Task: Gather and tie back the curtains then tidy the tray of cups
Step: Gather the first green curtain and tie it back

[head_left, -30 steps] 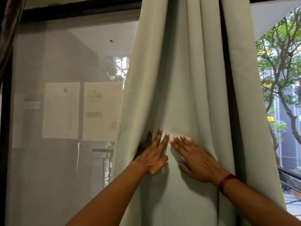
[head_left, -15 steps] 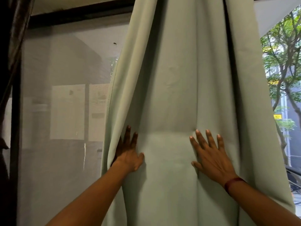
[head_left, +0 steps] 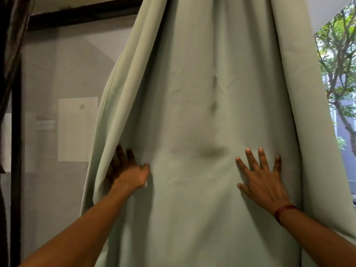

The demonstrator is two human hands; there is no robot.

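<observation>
A pale green curtain (head_left: 202, 93) hangs straight ahead and fills the middle of the view. My left hand (head_left: 129, 170) lies against its left side, fingers tucked into a fold near the hem edge, thumb resting on the front. My right hand (head_left: 262, 176) presses flat on the cloth at the right, fingers spread, a red band on the wrist. Between the hands the fabric is stretched fairly smooth. No tie-back, tray or cups are in view.
A sheer white mesh curtain (head_left: 63, 122) covers the window at the left, behind a dark frame (head_left: 16, 151). A dark curtain (head_left: 11, 45) hangs at the far left. Trees (head_left: 339, 78) and a building show through glass at the right.
My hands, nearly touching a second ago, have slid apart across the cloth, left hand leftward and right hand rightward. The middle folds have flattened out and the view has come closer.
</observation>
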